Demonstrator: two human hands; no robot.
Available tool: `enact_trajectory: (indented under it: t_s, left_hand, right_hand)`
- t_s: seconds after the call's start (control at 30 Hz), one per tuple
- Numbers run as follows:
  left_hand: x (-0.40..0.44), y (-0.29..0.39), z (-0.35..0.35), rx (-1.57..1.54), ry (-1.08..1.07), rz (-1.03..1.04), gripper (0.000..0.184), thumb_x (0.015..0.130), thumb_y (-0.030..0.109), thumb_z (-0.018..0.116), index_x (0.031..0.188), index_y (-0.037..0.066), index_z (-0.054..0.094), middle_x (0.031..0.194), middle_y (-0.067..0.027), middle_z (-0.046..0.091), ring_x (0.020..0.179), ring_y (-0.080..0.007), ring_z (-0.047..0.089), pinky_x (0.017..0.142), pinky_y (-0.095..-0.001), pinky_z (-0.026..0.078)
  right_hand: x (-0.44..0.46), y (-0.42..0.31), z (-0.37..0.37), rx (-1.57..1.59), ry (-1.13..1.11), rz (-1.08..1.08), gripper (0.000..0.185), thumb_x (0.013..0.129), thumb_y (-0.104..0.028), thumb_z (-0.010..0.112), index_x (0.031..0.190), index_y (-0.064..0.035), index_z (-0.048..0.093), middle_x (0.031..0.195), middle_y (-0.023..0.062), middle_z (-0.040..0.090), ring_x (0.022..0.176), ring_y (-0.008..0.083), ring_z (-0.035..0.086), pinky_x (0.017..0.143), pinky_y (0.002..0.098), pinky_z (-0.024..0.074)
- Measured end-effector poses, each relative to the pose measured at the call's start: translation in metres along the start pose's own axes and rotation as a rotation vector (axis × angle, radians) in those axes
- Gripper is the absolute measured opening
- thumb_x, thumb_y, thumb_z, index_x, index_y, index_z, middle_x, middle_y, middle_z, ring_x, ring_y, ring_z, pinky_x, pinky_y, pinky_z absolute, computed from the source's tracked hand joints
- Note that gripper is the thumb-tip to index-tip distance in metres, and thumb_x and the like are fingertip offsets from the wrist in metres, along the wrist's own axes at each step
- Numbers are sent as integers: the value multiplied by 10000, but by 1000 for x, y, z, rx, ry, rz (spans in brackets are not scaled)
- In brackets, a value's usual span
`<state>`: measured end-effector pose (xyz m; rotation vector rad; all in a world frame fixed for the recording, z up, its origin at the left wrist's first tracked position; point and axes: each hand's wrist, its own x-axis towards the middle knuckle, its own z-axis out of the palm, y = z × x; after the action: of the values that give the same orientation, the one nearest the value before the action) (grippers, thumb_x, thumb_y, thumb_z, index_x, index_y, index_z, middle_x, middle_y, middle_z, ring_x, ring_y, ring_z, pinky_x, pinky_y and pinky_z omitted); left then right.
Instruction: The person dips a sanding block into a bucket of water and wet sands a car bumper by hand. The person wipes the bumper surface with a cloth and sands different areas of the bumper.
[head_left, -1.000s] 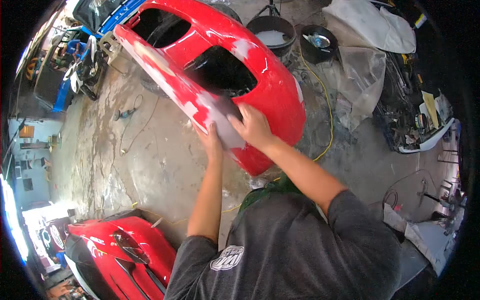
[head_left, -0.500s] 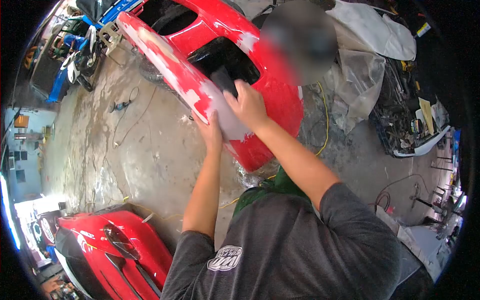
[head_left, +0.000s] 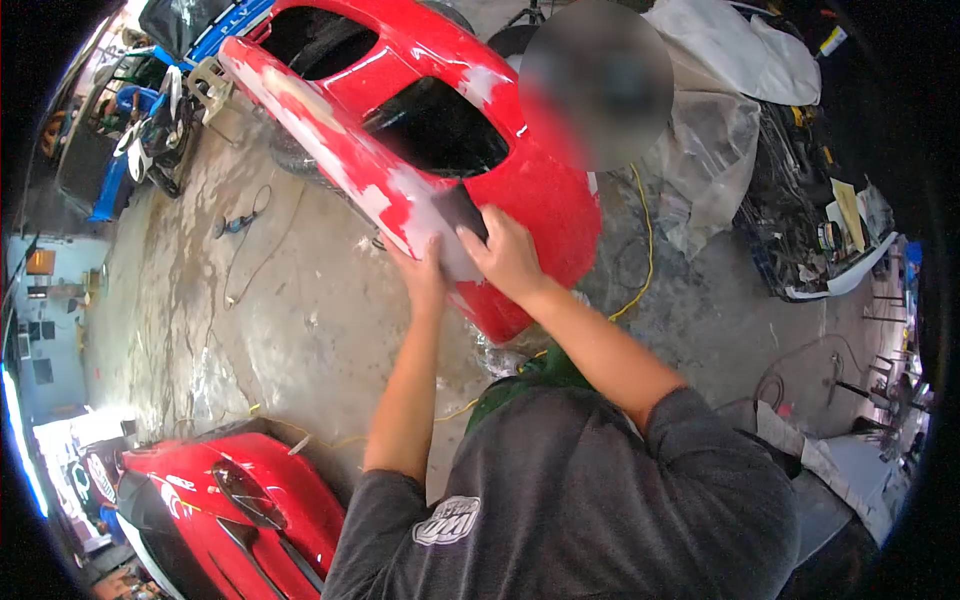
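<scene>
A red car bumper (head_left: pixel 556 205) with large openings stands tilted in front of me, with pale grey and whitish sanded patches along its near edge. My right hand (head_left: pixel 508 258) is closed around a dark sanding block (head_left: pixel 457 212), which lies against the grey patch on the bumper. Lower down, my left hand (head_left: pixel 422 278) grips the bumper's edge, its thumb on the grey surface and its other fingers partly hidden along the side.
Another red car part (head_left: pixel 230 490) lies at lower left. A yellow cord (head_left: pixel 648 240) and a small power tool (head_left: pixel 238 224) are on the concrete floor. Plastic sheeting (head_left: pixel 705 150) and a dark car part (head_left: pixel 810 220) are at right. A plastic chair (head_left: pixel 210 90) stands at upper left.
My right hand has drawn the sanding block down and slightly right along the grey patch, closer to me. My left hand keeps its grip on the edge.
</scene>
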<state>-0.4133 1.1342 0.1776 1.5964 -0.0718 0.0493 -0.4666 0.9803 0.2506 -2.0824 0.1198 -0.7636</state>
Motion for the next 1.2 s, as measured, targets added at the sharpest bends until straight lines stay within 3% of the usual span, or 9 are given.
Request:
enact_trajectory:
  t_s: [0.17,0.27,0.37,0.57,0.77,0.87,0.97,1.03,1.2]
  left_hand:
    - [-3,15,1,4,17,-47,982,940,267,762,1635,-22,130,1541,-228,404,1394,-316,447,1185,-422,349]
    - [-1,5,0,14,13,15,940,956,267,745,1630,-19,155,1529,-217,415,1390,-308,449,1182,-419,352]
    - [-5,6,0,65,2,52,894,987,396,706,1634,48,196,1545,-194,413,1394,-313,443,1174,-439,360]
    - [-8,14,1,83,16,10,813,1006,344,680,1611,38,233,1519,-196,438,1380,-311,456,1166,-438,366]
    - [-6,14,1,25,2,21,967,930,303,765,1624,-28,178,1522,-240,429,1375,-329,468,1149,-440,390]
    - [-7,13,2,89,22,51,785,1010,336,677,1589,21,251,1468,-178,484,1329,-289,491,1152,-421,370]
    - [-3,3,-4,114,1,20,798,1011,341,678,1594,17,241,1468,-182,486,1332,-291,491,1157,-420,366]
    - [-7,15,1,-8,12,-26,925,957,297,746,1620,-7,178,1490,-229,455,1335,-307,498,1145,-433,389]
    - [-9,25,2,15,-4,-31,913,966,272,733,1623,-7,164,1492,-220,455,1334,-301,500,1142,-426,396]
  right_hand:
    - [41,4,10,-88,13,76,303,945,-273,702,993,1,581,868,267,660,844,492,660,707,572,513]
    - [-22,2,2,39,25,24,311,940,-255,728,969,15,578,917,280,656,883,493,657,718,532,527]
    - [-16,9,-1,-2,-11,16,301,937,-260,712,960,-1,561,874,257,652,842,490,656,705,570,514]
    - [14,-1,8,-26,44,53,300,938,-276,704,949,-7,571,907,262,662,867,491,658,738,570,522]
    - [10,-6,3,-6,-32,70,290,933,-259,707,963,1,582,934,258,667,879,486,663,749,565,525]
    - [60,-15,8,-21,-65,54,291,942,-263,700,972,2,585,895,237,657,864,465,664,742,558,523]
    - [14,-1,5,-19,19,-51,282,941,-260,705,962,-5,586,891,232,657,859,453,667,728,547,530]
    - [-32,24,-11,-25,-142,31,302,957,-268,703,1080,3,653,967,241,686,921,450,675,771,506,547]
    - [13,13,-3,-1,-42,-177,249,944,-247,696,1028,-22,627,935,193,677,880,428,673,749,522,547]
